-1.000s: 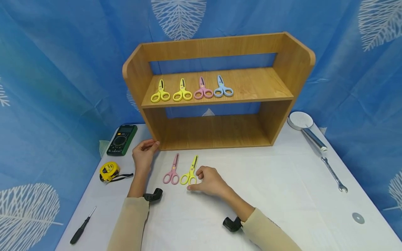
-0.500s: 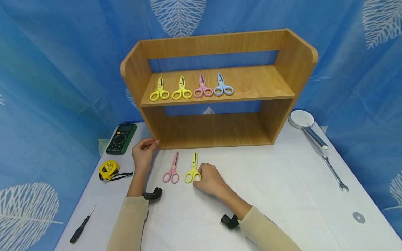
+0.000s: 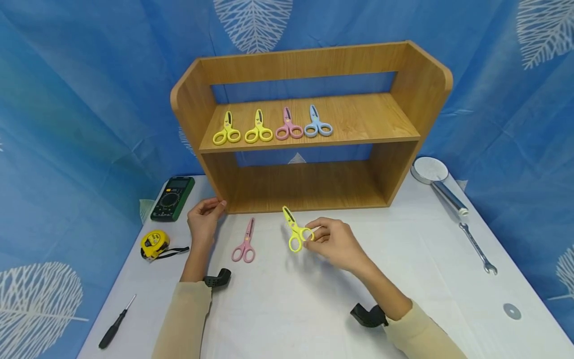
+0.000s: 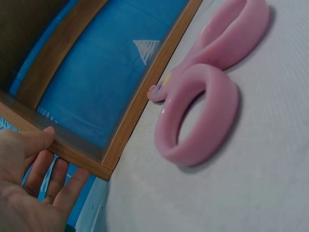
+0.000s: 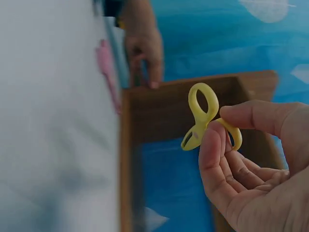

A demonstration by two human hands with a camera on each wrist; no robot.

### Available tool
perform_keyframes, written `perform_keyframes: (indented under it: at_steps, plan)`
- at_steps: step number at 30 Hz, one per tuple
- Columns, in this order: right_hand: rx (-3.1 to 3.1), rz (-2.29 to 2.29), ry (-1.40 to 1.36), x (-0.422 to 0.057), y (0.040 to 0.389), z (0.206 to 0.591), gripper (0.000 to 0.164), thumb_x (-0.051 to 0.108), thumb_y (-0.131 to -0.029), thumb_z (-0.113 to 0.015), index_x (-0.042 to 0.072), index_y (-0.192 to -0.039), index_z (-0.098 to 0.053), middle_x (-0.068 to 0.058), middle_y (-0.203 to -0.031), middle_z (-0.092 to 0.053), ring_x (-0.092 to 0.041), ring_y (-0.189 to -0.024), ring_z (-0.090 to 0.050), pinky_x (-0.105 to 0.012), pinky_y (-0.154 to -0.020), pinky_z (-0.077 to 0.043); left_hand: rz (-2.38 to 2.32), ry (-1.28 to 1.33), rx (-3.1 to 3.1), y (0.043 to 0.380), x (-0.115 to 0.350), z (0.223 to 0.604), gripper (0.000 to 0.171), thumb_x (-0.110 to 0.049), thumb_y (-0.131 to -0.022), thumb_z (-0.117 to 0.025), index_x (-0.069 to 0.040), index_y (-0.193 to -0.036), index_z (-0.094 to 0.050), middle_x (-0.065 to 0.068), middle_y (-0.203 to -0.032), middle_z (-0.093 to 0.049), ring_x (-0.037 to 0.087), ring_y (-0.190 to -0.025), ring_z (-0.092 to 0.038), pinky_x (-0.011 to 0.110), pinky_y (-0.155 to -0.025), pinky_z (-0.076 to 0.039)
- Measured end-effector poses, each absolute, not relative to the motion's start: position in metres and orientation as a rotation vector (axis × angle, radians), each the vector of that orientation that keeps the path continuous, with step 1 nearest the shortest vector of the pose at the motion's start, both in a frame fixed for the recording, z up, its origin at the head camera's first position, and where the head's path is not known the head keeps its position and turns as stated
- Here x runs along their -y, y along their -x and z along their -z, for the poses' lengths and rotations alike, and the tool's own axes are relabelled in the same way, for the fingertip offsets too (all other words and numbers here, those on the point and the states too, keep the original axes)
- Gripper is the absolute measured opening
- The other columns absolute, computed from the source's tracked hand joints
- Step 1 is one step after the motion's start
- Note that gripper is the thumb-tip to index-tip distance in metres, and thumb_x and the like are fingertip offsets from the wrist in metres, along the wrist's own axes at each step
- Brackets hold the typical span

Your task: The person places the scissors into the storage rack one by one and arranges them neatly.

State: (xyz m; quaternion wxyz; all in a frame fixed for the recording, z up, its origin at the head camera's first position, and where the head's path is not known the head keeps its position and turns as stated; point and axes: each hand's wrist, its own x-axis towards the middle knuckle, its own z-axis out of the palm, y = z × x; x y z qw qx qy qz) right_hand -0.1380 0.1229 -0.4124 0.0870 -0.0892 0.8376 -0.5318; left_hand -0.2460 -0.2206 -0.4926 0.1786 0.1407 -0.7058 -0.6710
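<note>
Pinched by one handle loop, yellow scissors (image 3: 295, 233) hang above the white table in my right hand (image 3: 336, 243). The right wrist view has thumb and fingertips on that loop of the yellow scissors (image 5: 203, 113), the other loop free. At the lower left corner of the wooden shelf (image 3: 309, 207), my left hand (image 3: 205, 222) holds the side panel's edge, thumb on one face and fingers on the other. Pink scissors (image 3: 246, 244) lie between the hands, blades toward the shelf. In the left wrist view the loops of the pink scissors (image 4: 222, 113) are close by.
Along the upper board lie two yellow scissors (image 3: 226, 132) (image 3: 258, 130), pink scissors (image 3: 288, 127) and blue scissors (image 3: 317, 124). At left are a multimeter (image 3: 172, 199), tape measure (image 3: 154, 244) and screwdriver (image 3: 115, 326). At right lie a round-headed metal-handled tool (image 3: 450, 198), wrench (image 3: 478, 249) and washer (image 3: 511, 311).
My right hand has taken hold of the yellow scissors, lifted them off the table and moved right, the blades now tilting left. My left hand has stayed at the shelf corner.
</note>
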Motion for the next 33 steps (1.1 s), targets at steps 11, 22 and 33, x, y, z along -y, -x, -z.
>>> perform_keyframes:
  at_steps: [11,22,33]
  plan:
    - [-2.821,1.696,0.385,-0.191,0.152,0.301,0.037,0.015,-0.094,-0.078,0.006,-0.128,-0.068,-0.012,-0.102,-0.075,-0.013,-0.087,-0.071,-0.018,-0.076,-0.061,1.953,-0.398,1.95,0.245,0.221,0.492,0.025,-0.013,-0.086,-0.085,-0.002,-0.106,-0.074,-0.002,-0.092,-0.07,0.008,-0.083,-0.071,0.018,-0.076,-0.063]
    - [-3.056,1.425,0.009,-0.221,0.236,0.256,0.052,0.034,-0.097,-0.073,0.01,-0.142,-0.062,-0.007,-0.107,-0.074,-0.01,-0.092,-0.06,-0.013,-0.067,-0.051,1.944,-0.389,1.961,0.246,0.219,0.492,0.026,-0.013,-0.087,-0.085,-0.001,-0.108,-0.074,-0.002,-0.092,-0.07,0.009,-0.082,-0.07,0.018,-0.076,-0.063]
    - [-3.03,1.239,-0.055,-0.212,0.269,0.258,0.052,0.037,-0.1,-0.067,0.009,-0.143,-0.06,-0.011,-0.121,-0.059,-0.021,-0.104,-0.049,-0.027,-0.071,-0.047,1.934,-0.393,1.958,0.245,0.22,0.492,0.027,-0.013,-0.087,-0.084,0.0,-0.108,-0.073,-0.006,-0.089,-0.07,0.006,-0.082,-0.07,0.019,-0.075,-0.064]
